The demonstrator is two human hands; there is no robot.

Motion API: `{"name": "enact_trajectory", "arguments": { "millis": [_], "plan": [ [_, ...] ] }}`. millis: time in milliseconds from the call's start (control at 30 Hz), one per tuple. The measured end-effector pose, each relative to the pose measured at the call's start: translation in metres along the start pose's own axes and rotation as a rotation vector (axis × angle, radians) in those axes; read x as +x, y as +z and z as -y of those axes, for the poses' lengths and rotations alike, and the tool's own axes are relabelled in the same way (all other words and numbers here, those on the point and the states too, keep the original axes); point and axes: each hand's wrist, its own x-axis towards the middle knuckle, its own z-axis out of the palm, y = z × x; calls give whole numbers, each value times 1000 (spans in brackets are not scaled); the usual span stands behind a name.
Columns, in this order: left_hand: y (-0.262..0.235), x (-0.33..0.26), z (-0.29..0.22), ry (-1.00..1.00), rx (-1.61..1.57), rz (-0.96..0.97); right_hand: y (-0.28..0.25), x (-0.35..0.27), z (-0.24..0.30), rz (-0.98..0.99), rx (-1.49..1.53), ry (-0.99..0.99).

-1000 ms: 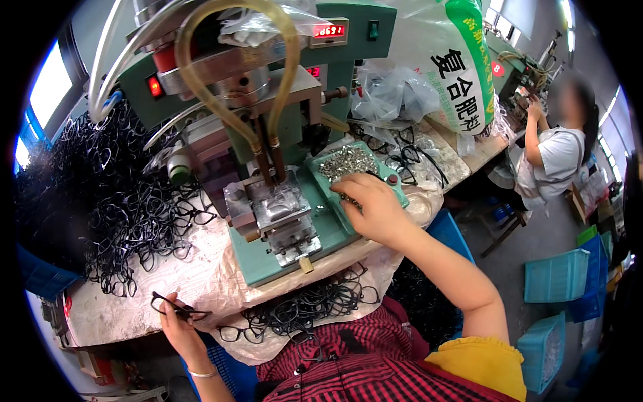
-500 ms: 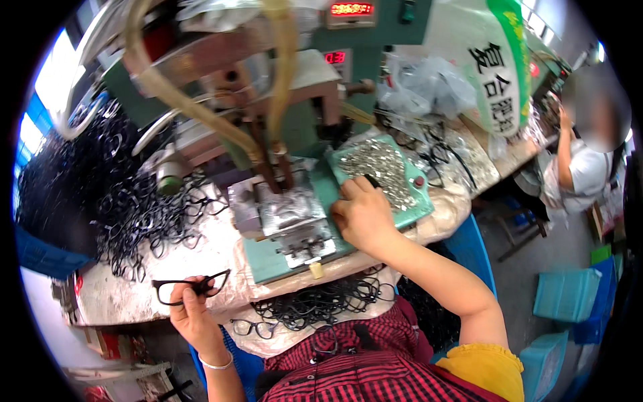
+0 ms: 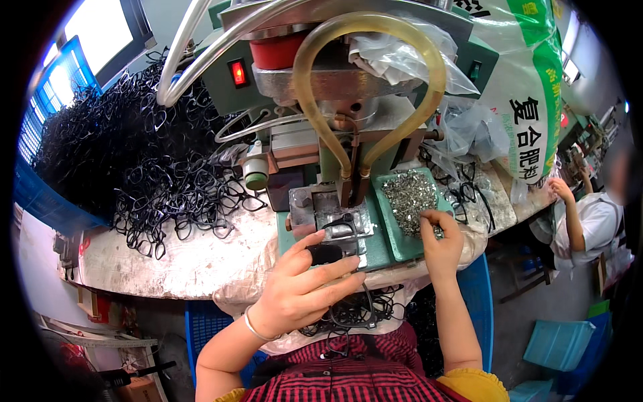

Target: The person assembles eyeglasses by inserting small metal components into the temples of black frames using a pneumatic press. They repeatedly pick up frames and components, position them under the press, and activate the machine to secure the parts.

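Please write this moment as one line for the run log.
left hand: holds black glasses frame at metal fixture | right hand: at small metal parts, green tray

Black eyeglass frame (image 3: pixel 345 220): partly hidden by left hand (image 3: pixel 305 288), near bench (image 3: pixel 167 268) front edge.
Right fingers (image 3: pixel 432 217): any metal bit held, too small to tell.
Machine (image 3: pixel 278 84): top cut off.
Co-worker (image 3: pixel 593 224): face blurred.

Window (image 3: pixel 100 33), upper left: overexposed. Worktop (image 3: pixel 174 275): brightly lit, front edge bowed by fisheye distortion. Corners black. Co-worker's head (image 3: pixel 617 167): blurred.
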Motion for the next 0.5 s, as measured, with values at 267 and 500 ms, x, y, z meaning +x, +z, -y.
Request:
{"name": "enact_trajectory", "arguments": {
  "millis": [267,500],
  "plan": [
    [-9,11,2,14,-50,88,-18,30,-16,-77,293,221],
    [-13,14,1,-22,-111,89,-18,23,-26,55,308,327]
  ]
}}
